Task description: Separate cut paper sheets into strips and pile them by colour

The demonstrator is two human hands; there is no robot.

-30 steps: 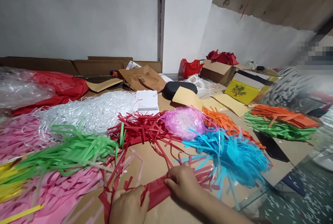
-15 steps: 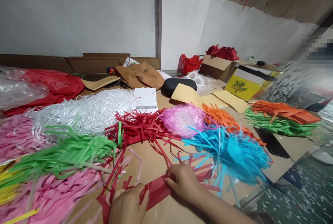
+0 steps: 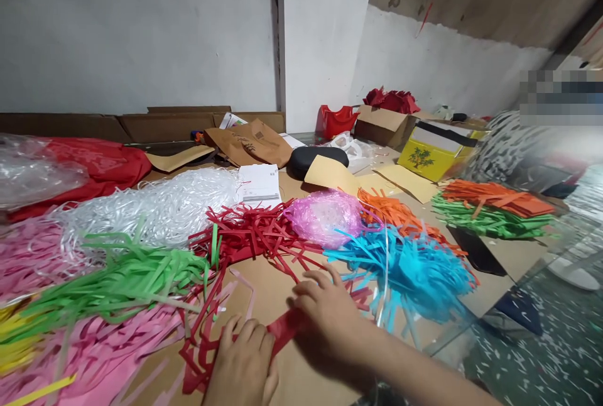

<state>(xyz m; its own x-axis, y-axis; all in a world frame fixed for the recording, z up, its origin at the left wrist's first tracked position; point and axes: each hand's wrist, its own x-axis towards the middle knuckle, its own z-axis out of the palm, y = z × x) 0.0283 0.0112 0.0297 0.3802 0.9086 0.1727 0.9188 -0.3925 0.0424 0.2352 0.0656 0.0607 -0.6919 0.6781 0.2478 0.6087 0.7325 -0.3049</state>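
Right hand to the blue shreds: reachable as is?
Probably yes. The right hand lies on the red strip, and the blue shreds sit just beside it on the table, nothing between.

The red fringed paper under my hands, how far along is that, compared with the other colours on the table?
Done, by the look of it: cut fringe lies in heaps, green, white, blue and orange. In hand: the left hand and right hand press on a folded red strip. Left: loose red fringe lies spread behind it, and flat orange and green sheets sit stacked at the right.
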